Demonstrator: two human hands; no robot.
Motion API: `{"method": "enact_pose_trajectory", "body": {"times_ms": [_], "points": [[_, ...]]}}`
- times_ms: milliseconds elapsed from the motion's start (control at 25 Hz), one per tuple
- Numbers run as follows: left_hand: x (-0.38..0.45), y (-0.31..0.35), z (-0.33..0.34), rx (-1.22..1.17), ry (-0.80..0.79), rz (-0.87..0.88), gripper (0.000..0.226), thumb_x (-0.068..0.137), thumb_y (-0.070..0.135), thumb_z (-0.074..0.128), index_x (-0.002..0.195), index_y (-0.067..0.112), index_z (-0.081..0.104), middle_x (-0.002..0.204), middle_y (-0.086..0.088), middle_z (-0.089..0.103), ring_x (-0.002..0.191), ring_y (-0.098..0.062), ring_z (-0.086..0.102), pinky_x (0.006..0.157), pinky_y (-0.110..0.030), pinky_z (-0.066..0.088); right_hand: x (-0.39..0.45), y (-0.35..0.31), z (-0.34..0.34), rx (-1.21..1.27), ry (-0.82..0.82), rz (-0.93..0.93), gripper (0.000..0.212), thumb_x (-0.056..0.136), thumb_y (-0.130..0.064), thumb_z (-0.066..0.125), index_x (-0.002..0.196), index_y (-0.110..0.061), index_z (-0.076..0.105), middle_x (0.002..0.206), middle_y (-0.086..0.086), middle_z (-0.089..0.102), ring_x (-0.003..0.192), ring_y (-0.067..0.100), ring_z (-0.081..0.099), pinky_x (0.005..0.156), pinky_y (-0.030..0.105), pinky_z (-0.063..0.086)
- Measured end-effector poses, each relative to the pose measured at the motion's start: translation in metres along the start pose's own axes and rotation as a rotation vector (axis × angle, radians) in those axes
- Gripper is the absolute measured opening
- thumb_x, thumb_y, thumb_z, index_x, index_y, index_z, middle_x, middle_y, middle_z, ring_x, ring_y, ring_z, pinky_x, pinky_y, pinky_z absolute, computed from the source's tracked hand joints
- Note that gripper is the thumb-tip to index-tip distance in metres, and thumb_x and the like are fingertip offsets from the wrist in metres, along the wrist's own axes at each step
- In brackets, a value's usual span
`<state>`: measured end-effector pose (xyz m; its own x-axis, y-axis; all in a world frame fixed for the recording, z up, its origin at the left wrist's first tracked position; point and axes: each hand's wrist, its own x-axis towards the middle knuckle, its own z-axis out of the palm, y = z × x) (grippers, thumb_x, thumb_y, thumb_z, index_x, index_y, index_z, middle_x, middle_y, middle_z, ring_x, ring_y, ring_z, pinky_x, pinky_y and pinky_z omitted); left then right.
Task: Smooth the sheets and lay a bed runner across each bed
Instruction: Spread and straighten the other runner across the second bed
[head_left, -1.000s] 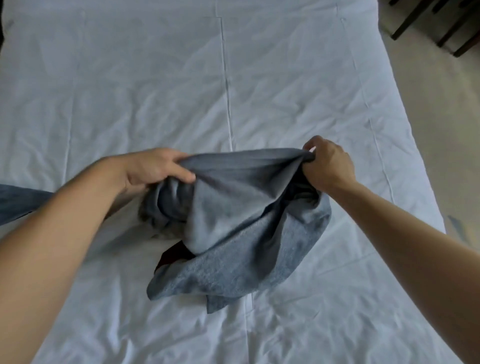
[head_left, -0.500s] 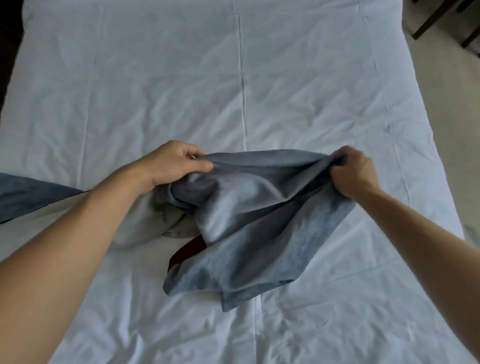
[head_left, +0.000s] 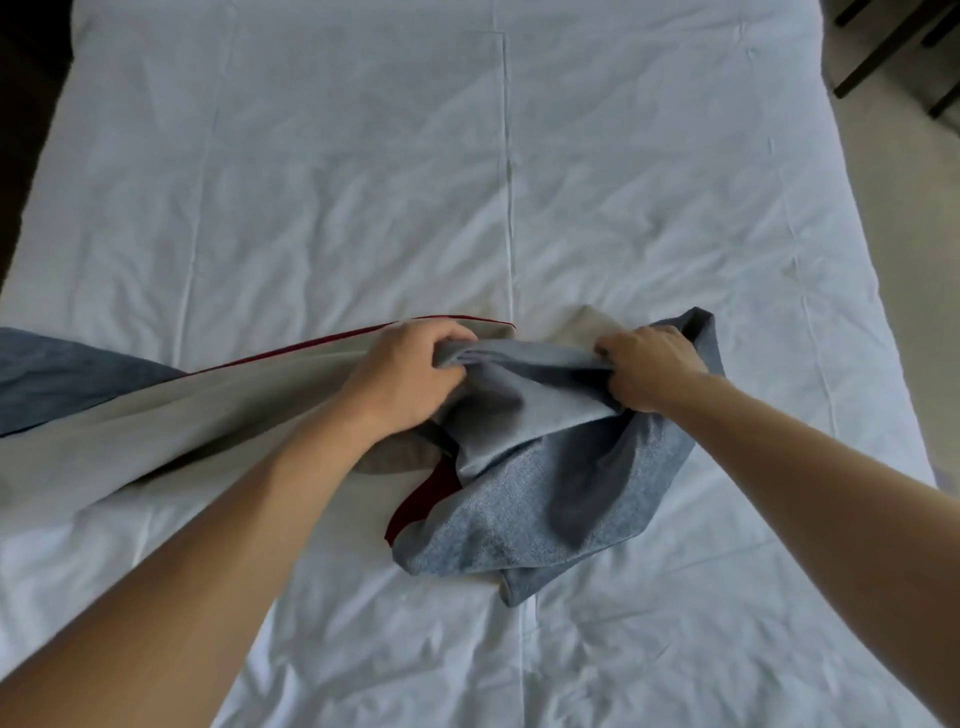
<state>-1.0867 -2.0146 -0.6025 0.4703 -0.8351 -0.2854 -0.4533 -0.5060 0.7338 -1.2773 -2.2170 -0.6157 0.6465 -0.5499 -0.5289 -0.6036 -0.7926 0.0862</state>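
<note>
A blue-grey bed runner (head_left: 545, 499) with a beige underside and a dark red trim lies bunched on the middle of the white sheet (head_left: 363, 182). Its left part stretches flat toward the bed's left edge, beige side up. My left hand (head_left: 410, 371) grips a gathered fold of the runner's top edge. A little to the right, my right hand (head_left: 649, 366) grips the same edge. The cloth between my hands is pulled fairly taut, and the rest hangs in a crumpled heap below them.
The sheet is creased, with a seam running down its middle. Pale floor (head_left: 914, 218) lies along the bed's right side, with dark furniture legs (head_left: 883, 47) at the top right. A dark strip borders the bed at the top left.
Both hands have come closer together on the runner's edge. The runner's left part has spread out leftward, showing its beige underside and red trim. The camera has moved nearer the bed.
</note>
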Motion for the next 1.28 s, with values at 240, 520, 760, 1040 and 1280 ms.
{"method": "enact_pose_trajectory", "body": {"times_ms": [240, 520, 760, 1040, 1280], "points": [[0.007, 0.023, -0.034, 0.074, 0.403, 0.064, 0.005, 0.086, 0.016, 0.059, 0.084, 0.021, 0.061, 0.078, 0.007, 0.063, 0.077, -0.024, 0.062, 0.064, -0.038, 0.049, -0.008, 0.013, -0.098, 0.273, 0.644, 0.243, 0.035, 0.083, -0.007, 0.049, 0.114, -0.018, 0.061, 0.09, 0.02, 0.064, 0.083, 0.043, 0.06, 0.072, 0.037, 0.035], [-0.028, 0.027, -0.012, 0.558, -0.616, 0.032, 0.013, 0.076, 0.033, 0.065, 0.083, 0.025, 0.059, 0.082, 0.005, 0.066, 0.079, -0.02, 0.061, 0.067, -0.034, 0.047, -0.05, -0.01, -0.045, -0.086, -0.043, 0.018, 0.039, 0.078, -0.027, 0.059, 0.115, -0.018, 0.067, 0.113, 0.012, 0.067, 0.104, 0.031, 0.065, 0.081, 0.033, 0.047], [-0.032, 0.069, 0.039, 0.697, -1.108, -0.199, 0.019, 0.074, 0.034, 0.072, 0.083, 0.017, 0.069, 0.079, 0.003, 0.07, 0.071, -0.022, 0.064, 0.059, -0.029, 0.05, -0.12, -0.025, 0.027, -0.097, -0.951, -0.018, 0.017, 0.086, -0.029, 0.067, 0.091, -0.015, 0.072, 0.082, -0.005, 0.071, 0.077, 0.013, 0.067, 0.076, 0.026, 0.047], [0.078, 0.068, 0.079, 0.622, -0.234, 0.284, 0.063, 0.079, 0.038, 0.07, 0.133, 0.013, 0.049, 0.129, -0.006, 0.056, 0.124, -0.029, 0.05, 0.1, -0.042, 0.041, -0.071, 0.034, 0.013, 0.449, 0.251, 0.283, 0.061, 0.079, -0.045, 0.066, 0.135, -0.025, 0.048, 0.129, 0.005, 0.054, 0.12, 0.029, 0.05, 0.094, 0.041, 0.043], [0.075, 0.039, 0.128, 0.574, -0.32, 0.041, 0.032, 0.082, 0.034, 0.061, 0.106, 0.018, 0.047, 0.114, -0.014, 0.064, 0.103, -0.036, 0.06, 0.08, -0.039, 0.04, -0.036, 0.055, 0.049, 0.578, -0.131, 0.319, 0.023, 0.077, -0.032, 0.066, 0.094, -0.024, 0.053, 0.098, 0.005, 0.061, 0.096, 0.031, 0.06, 0.072, 0.036, 0.047]]}}
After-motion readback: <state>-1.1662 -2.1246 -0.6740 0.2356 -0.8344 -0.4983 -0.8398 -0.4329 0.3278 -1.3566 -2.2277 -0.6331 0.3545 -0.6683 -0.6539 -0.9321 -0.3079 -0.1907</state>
